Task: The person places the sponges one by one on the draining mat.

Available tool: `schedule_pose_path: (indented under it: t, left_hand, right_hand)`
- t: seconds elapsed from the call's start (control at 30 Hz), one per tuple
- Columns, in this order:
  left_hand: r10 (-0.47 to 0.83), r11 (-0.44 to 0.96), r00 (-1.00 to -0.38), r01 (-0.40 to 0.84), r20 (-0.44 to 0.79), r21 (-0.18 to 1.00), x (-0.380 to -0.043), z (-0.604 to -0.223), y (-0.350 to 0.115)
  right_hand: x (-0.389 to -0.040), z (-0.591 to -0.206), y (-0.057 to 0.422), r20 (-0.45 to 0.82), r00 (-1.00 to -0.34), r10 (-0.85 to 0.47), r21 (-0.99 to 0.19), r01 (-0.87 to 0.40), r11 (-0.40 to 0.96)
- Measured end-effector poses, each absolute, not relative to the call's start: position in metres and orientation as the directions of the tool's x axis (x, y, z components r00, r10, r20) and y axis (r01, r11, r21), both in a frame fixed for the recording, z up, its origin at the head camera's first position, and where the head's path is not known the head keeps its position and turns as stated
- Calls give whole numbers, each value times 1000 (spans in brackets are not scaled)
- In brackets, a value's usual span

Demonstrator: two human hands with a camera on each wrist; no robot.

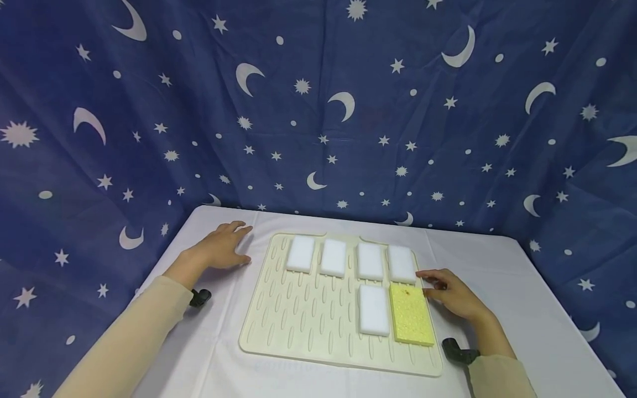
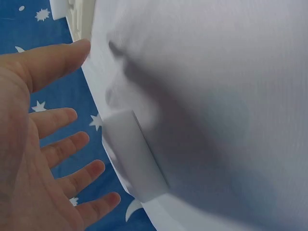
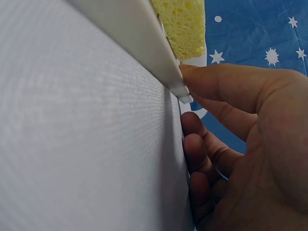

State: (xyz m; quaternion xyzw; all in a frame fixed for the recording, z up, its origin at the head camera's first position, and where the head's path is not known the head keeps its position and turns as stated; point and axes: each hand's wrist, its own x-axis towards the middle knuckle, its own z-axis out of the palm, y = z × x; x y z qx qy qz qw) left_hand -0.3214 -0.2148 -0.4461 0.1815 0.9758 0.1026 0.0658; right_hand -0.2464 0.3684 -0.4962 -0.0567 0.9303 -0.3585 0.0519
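Observation:
A cream ridged mat (image 1: 293,326) lies on the table with several white sponge blocks (image 1: 370,261) and one yellow sponge (image 1: 412,315) on it. The yellow sponge is at the near right, beside a white block (image 1: 374,310). My right hand (image 1: 455,296) is at the mat's right edge. Its thumb touches or nearly touches the rim by the yellow sponge, and the index fingertip is near the back right white block (image 1: 401,264). Left of the mat, my left hand (image 1: 216,249) is spread with nothing in it. A loose white block (image 2: 134,159) lies near it, hidden in the head view.
White cloth covers the table (image 1: 278,378). A dark blue curtain (image 1: 318,110) with moons and stars hangs behind it and at both sides. Small black devices (image 1: 460,352) sit at both wrists.

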Motion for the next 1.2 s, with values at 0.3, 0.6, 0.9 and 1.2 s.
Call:
schedule_pose_path:
  t: [0.3,0.6,0.9,1.2]
  left_hand:
    - [348,919,-932,318,-103,231,-326,-446,-229]
    - [347,917,-927,304,-141,257,-330,-445,-236]
    - [343,914,-924,288,-170,285,-333,-445,-240]
    - [332,914,-926,269,-180,305,-335,-445,-240]
  right_hand:
    - [-246,-495,368,-59,-988,-143,-668,-67,741]
    - [-244,-492,366,-51,-988,-146,-685,-72,725]
    - [-243,-491,366,-55,-988,-144,-686,-68,725]
    - [-242,-491,365,-57,-988,-141,-687,-64,724]
